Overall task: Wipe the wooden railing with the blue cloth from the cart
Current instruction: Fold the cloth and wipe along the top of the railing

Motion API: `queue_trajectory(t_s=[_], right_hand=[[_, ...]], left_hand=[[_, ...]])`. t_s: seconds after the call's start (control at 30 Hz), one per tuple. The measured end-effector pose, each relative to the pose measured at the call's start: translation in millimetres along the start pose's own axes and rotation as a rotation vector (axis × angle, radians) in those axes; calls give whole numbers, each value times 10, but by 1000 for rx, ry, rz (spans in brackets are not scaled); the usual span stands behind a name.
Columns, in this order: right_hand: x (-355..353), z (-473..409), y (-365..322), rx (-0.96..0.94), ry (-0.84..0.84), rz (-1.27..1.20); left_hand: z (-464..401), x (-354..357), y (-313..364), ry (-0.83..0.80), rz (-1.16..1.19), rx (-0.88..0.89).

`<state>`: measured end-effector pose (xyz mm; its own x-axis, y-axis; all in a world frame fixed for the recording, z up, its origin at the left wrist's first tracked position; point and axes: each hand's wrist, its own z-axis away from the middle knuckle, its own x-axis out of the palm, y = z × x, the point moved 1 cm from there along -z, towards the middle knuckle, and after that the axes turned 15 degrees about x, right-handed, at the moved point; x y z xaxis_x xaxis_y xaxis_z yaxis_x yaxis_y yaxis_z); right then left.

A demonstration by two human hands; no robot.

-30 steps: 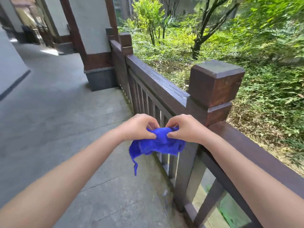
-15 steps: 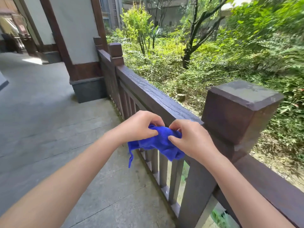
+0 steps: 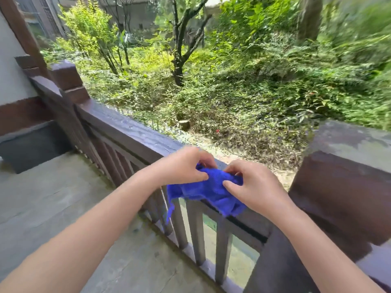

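A blue cloth (image 3: 208, 189) lies bunched on the top rail of the dark brown wooden railing (image 3: 127, 132), with one corner hanging down on the walkway side. My left hand (image 3: 182, 166) pinches the cloth's left part. My right hand (image 3: 254, 187) grips its right part, fingers curled into the fabric. Both hands are over the rail, just left of a thick square post (image 3: 342, 187). The cart is out of view.
The railing runs back left to a second square post (image 3: 67, 81) and a building column (image 3: 12, 66). Slim balusters (image 3: 196, 227) stand under the rail. A stone-tiled walkway (image 3: 53, 197) lies at the left. Trees and undergrowth (image 3: 232, 70) fill the far side.
I have come closer and turned towards the railing. Both hands brought the cloth from in front of the balusters up onto the top rail.
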<state>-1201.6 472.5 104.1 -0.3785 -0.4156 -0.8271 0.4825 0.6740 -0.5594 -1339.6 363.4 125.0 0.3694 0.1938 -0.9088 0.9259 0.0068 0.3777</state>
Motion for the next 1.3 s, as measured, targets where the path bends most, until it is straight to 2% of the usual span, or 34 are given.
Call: queue_trajectory(t_s=[0.2, 0.4, 0.63, 0.77, 0.83, 0.93, 1.07, 1.13, 1.3], right_hand=[[33, -243, -86, 266, 172, 50], [-233, -391, -152, 534, 291, 234], [-214, -395, -102, 799, 292, 554], [75, -351, 15, 974, 112, 544], [190, -337, 108, 1009, 169, 458], [358, -374, 293, 886, 408, 384], [735, -355, 478, 863, 373, 508], [824, -332, 526, 860, 398, 557], [935, -330, 487, 868, 426, 490]], left_hand=[[-552, -103, -463, -103, 4, 316], [-1099, -120, -479, -241, 41, 541], [-1475, 248, -216, -336, 16, 745], [-1421, 542, -252, -491, 13, 736], [-1352, 658, -373, -431, 129, 647], [-1193, 887, -464, -188, 223, 569], [-1052, 1249, -490, -243, 26, 623], [-1059, 1319, -575, -218, -79, 622], [-941, 1322, -711, -143, -167, 663]])
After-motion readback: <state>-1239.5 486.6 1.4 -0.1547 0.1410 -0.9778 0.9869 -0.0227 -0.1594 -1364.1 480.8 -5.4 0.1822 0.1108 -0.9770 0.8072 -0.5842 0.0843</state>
